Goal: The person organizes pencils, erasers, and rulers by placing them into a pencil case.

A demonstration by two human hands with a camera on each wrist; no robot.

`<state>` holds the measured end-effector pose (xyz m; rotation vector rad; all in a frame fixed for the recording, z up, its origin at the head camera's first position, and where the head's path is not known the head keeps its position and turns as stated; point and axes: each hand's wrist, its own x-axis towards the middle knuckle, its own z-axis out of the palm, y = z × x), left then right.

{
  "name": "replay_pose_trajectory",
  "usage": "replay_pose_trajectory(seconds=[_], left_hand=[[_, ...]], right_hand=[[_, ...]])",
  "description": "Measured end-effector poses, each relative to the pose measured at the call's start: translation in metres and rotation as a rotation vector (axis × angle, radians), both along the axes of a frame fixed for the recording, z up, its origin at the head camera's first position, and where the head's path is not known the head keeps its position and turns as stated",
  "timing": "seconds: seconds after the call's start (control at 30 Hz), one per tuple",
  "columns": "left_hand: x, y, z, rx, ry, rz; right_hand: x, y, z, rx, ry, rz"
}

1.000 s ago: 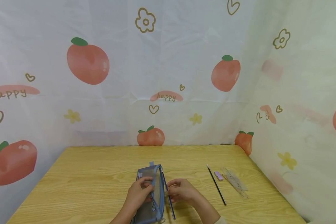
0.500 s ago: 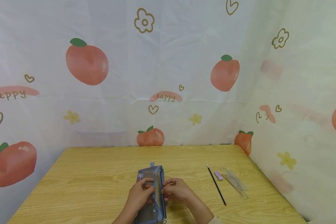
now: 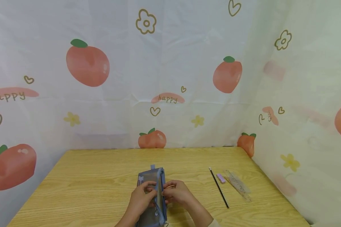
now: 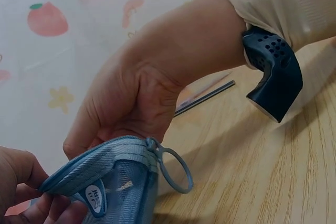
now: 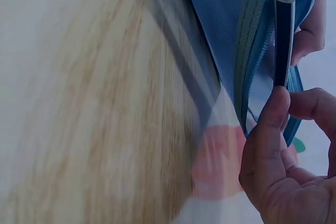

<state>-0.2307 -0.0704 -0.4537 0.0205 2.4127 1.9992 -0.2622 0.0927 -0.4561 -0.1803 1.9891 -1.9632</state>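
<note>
A blue translucent zip pencil case [image 3: 150, 217] stands on the table in the head view, its long zipped mouth parted. My left hand [image 3: 142, 198] pinches the near-left edge of that mouth, beside an oval label [image 4: 95, 198] in the left wrist view. Between the thumb and forefinger of my right hand [image 3: 178, 193] is a dark pencil [image 5: 284, 35]. It lies lengthwise within the zip opening in the right wrist view, its flat end near the pull ring [image 4: 176, 170]. Light-ended sticks [image 3: 140, 179] show through the case's far-left side.
To the right on the wooden table [image 3: 88, 183] lie a black pencil [image 3: 219, 188], a pinkish eraser [image 3: 220, 178] and clear rulers [image 3: 238, 184]. A patterned white cloth [image 3: 116, 126] walls the back and sides. A dark device [image 4: 275, 72] is strapped to my right wrist.
My right hand has moved left with the pencil, from just beside the case into its open mouth. The left hand keeps its pinch on the edge; the mouth looks narrower.
</note>
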Motion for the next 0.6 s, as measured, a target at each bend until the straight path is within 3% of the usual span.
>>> replay_pose_trajectory(seconds=[0.37, 0.6], left_hand=[[0.0003, -0.0012, 0.0006, -0.043, 0.038, -0.006], [0.0005, -0.0015, 0.0001, -0.053, 0.051, -0.006]], right_hand=[[0.0003, -0.0008, -0.0029, 0.026, -0.046, -0.023], [0.0015, -0.0001, -0.0014, -0.02, -0.066, -0.007]])
